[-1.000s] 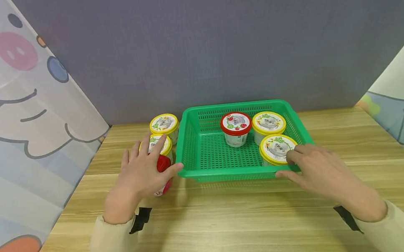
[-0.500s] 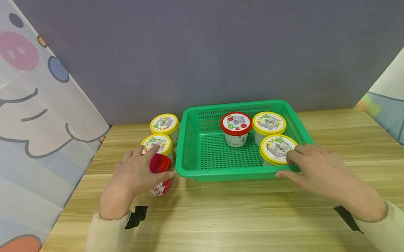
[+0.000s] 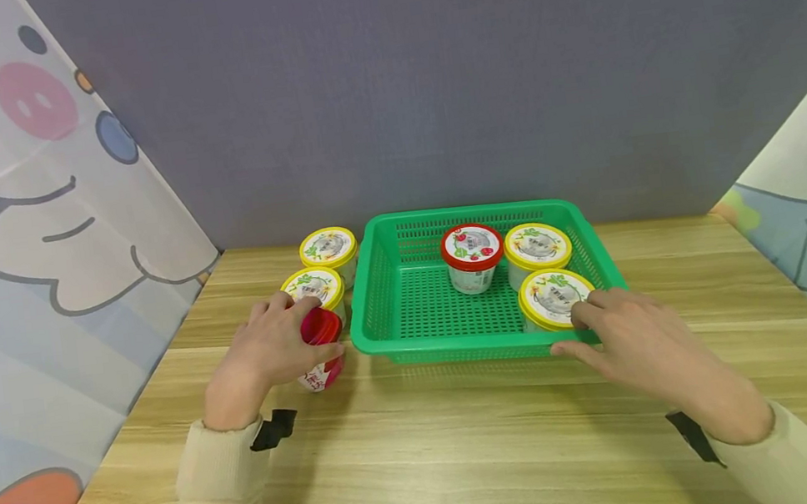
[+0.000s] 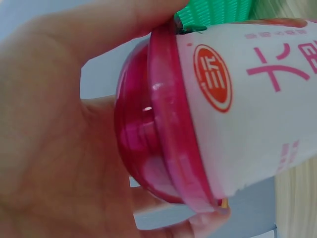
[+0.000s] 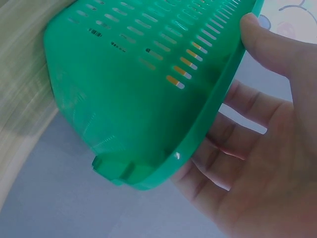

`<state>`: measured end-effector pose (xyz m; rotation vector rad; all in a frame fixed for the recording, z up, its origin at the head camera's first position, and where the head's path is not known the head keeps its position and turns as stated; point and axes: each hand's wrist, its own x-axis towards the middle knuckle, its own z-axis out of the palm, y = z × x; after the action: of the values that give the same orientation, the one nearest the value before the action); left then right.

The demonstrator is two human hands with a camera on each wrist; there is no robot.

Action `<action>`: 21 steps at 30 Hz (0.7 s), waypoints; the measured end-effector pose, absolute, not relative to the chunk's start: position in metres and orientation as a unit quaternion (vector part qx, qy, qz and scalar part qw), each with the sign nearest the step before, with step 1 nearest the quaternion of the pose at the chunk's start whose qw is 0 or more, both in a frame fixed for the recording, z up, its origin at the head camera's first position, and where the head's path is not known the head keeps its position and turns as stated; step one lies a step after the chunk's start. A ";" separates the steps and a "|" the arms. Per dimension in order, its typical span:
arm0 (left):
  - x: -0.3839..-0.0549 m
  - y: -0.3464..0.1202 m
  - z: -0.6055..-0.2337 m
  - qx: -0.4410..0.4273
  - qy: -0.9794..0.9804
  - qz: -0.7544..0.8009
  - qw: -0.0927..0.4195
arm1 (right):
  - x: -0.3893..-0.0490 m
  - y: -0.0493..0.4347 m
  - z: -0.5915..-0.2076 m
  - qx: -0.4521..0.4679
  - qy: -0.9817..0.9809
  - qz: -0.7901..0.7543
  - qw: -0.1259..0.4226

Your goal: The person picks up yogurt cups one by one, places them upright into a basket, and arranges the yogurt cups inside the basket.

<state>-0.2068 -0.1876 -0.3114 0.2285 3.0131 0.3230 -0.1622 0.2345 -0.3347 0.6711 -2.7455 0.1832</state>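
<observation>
My left hand (image 3: 265, 357) grips a white cup with a domed pink lid (image 4: 163, 119) by the lid. In the left wrist view the thumb lies along one side of the lid and fingertips reach its other side. The cup's lower part shows pink lettering. At the right, my right hand (image 3: 634, 341) holds the front right rim of a green plastic basket (image 3: 461, 347). Its thumb presses the outside in the right wrist view, with the fingers over the rim. Inside the basket stand a red-lidded cup (image 3: 472, 245) and two yellow-lidded cups (image 3: 537, 246), one close to my right fingers.
Two more yellow-lidded cups (image 3: 328, 247) stand on the wooden table (image 3: 428, 451) along the basket's left side, right behind the pink-lidded cup. A dark grey panel (image 3: 383, 86) rises behind the basket. Cartoon-printed curtains (image 3: 16, 232) flank the table.
My left hand has come down and back slightly, and its spread fingers have curled round the pink lid. My right hand and the basket stay in place.
</observation>
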 end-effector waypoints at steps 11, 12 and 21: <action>-0.213 -0.186 -0.311 0.081 0.989 0.107 0.062 | -0.163 0.233 -0.331 0.233 -0.959 0.066 0.145; -0.214 -0.186 -0.310 0.082 0.989 0.106 0.064 | -0.163 0.233 -0.331 0.234 -0.959 0.066 0.144; -0.216 -0.184 -0.308 0.091 0.988 0.099 0.073 | -0.162 0.233 -0.331 0.235 -0.960 0.063 0.142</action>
<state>-0.2157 -0.1844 -0.3079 0.2722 2.9675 0.2973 -0.1624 0.2332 -0.3307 0.6779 -2.7691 0.1825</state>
